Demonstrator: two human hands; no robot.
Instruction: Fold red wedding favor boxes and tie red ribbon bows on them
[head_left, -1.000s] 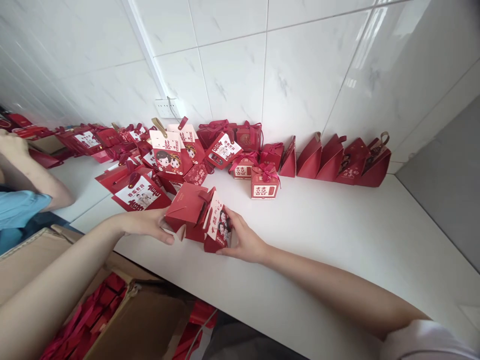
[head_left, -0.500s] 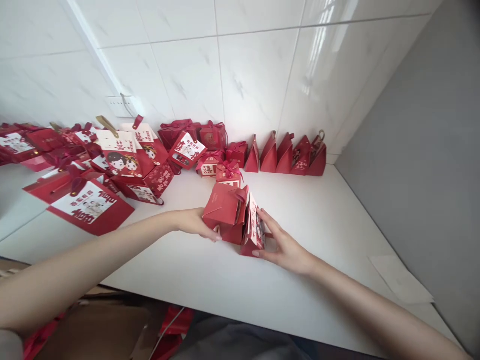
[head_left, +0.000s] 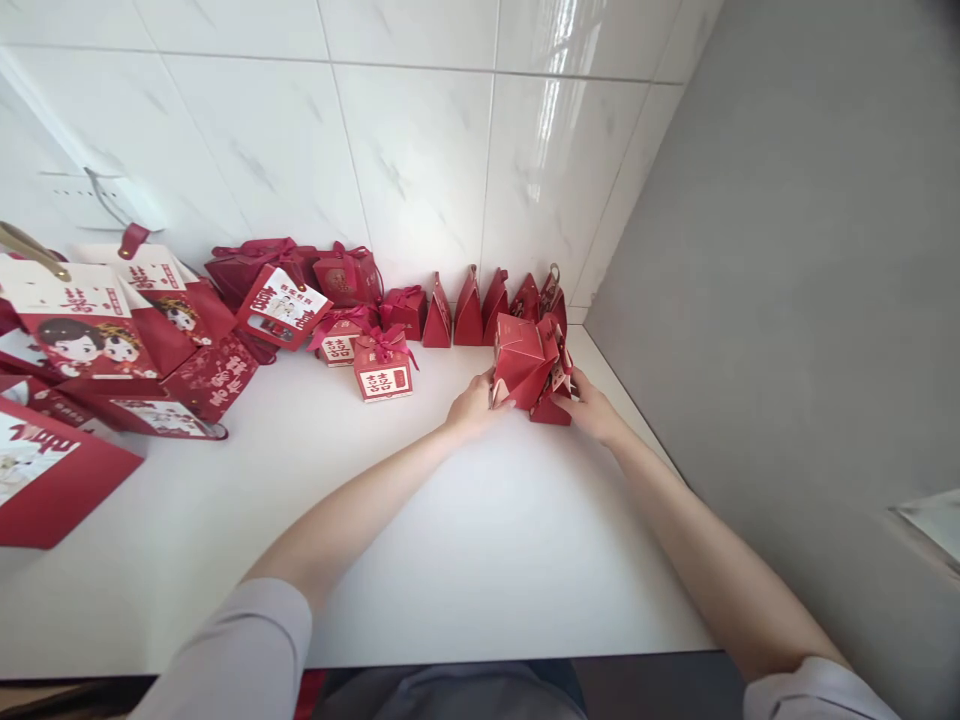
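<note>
A cluster of small red gift bags (head_left: 531, 368) is held between my two hands on the white counter (head_left: 480, 540), close to the grey side wall. My left hand (head_left: 472, 405) grips the left side of the cluster with curled fingers. On the right side my right hand (head_left: 592, 405) presses in against the bags. Just behind them a row of red triangular pouches (head_left: 480, 305) leans against the tiled wall.
A small red box with a bow (head_left: 382, 368) stands left of my hands, more boxes (head_left: 341, 335) behind it. Larger red bags with cartoon couples (head_left: 90, 330) crowd the left side. The grey wall (head_left: 787, 250) bounds the counter on the right.
Both hands slid the cluster of bags to the right and toward the back, up to the row of pouches near the grey wall. The camera turned right with them.
</note>
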